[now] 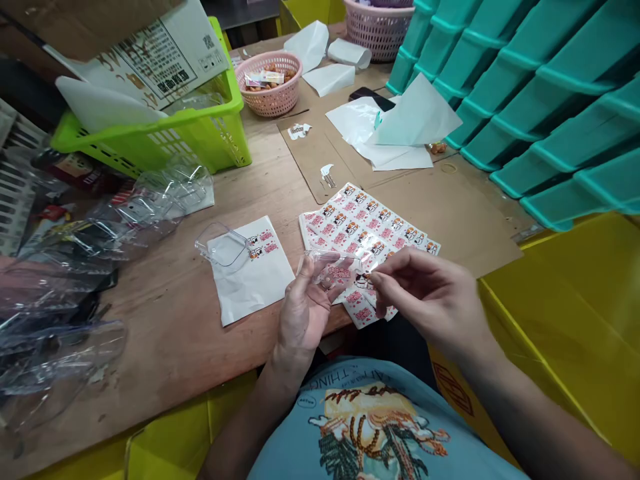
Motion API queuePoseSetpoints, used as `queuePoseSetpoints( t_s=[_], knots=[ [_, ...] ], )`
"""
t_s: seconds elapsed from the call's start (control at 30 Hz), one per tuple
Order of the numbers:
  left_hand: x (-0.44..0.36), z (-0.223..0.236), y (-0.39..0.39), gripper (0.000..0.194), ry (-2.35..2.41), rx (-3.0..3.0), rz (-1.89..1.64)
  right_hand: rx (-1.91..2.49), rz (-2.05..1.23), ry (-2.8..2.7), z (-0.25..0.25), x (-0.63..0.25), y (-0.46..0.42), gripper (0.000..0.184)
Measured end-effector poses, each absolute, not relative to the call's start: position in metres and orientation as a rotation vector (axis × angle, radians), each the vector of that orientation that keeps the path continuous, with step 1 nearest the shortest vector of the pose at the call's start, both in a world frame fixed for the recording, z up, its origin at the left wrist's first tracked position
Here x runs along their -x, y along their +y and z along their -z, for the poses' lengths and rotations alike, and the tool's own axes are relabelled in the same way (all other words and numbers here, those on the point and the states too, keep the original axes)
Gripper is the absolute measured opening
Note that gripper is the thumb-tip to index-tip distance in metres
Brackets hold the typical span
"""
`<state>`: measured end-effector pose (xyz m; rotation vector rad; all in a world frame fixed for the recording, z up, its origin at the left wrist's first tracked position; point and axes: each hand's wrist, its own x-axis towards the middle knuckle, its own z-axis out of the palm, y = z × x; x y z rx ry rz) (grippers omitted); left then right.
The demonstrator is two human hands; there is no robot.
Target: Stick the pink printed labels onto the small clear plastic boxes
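Observation:
My left hand (304, 313) holds a small clear plastic case (325, 259) between thumb and fingers, above the table's front edge. Pink lettering from a small sticker (341, 273) shows against the case. At the sticker's right end, the thumb and forefinger of my right hand (425, 293) are pinched together; exactly how much of it is stuck down I cannot tell. Beneath both hands lie overlapping sticker sheets (383, 217) printed with cartoon animals and pink lettering. To the left, another clear case (223, 245) rests on a mostly bare white backing sheet (255, 290) bearing a few stickers.
Many clear plastic cases (145, 200) are heaped at the left. Behind them stands a green basket (200, 140) with cardboard. A pink basket (273, 100) of small brown items, loose white papers (380, 127) and stacked teal bins (530, 87) fill the back. Yellow boxes (575, 287) sit at right.

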<state>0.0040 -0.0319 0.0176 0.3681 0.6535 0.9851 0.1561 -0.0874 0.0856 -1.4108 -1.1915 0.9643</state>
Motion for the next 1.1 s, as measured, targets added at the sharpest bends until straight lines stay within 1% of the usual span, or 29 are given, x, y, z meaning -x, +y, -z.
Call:
queuePoseSetpoints(
  t_s=[0.07,0.2,0.4,0.57,0.67,0.8,0.83,0.9,0.97,1.0,1.03,1.1],
  knots=[
    [-0.004,-0.018,-0.033,0.029,0.657,-0.361,-0.979,1.363,-1.135,-1.047,-0.067,-0.156,-0.074,0.017],
    [-0.004,-0.018,-0.033,0.028,0.652,-0.337,-0.97,1.341,-1.22,-0.914,-0.046,-0.156,-0.066,0.027],
    [-0.003,-0.018,-0.032,0.028,0.663,-0.315,-0.982,1.352,-1.278,-0.87,-0.044,-0.155,-0.066,0.032],
    [-0.002,-0.018,-0.032,0.028,0.649,-0.313,-0.976,1.368,-1.277,-0.904,-0.041,-0.156,-0.062,0.032],
    [-0.003,-0.019,-0.034,0.03,0.638,-0.323,-0.967,1.373,-1.197,-0.987,-0.045,-0.152,-0.065,0.025],
    [-0.006,-0.02,-0.036,0.027,0.648,-0.336,-0.982,1.457,-0.825,-1.328,-0.061,-0.141,-0.084,0.003],
    [-0.007,-0.02,-0.037,0.027,0.643,-0.332,-0.987,1.461,-0.719,-1.43,-0.067,-0.138,-0.091,0.006],
    [-0.006,-0.019,-0.035,0.026,0.621,-0.318,-0.991,1.433,-0.561,-1.612,-0.08,-0.136,-0.106,0.019],
    [-0.005,-0.017,-0.033,0.027,0.607,-0.305,-0.98,1.386,-0.491,-1.728,-0.093,-0.137,-0.116,0.028],
    [-0.005,-0.017,-0.033,0.027,0.607,-0.305,-0.976,1.382,-0.489,-1.742,-0.097,-0.138,-0.118,0.029],
    [-0.004,-0.016,-0.032,0.027,0.609,-0.309,-0.972,1.387,-0.51,-1.713,-0.098,-0.14,-0.118,0.028],
    [-0.004,-0.016,-0.032,0.029,0.621,-0.322,-0.968,1.413,-0.64,-1.542,-0.094,-0.143,-0.11,0.017]
  ],
)
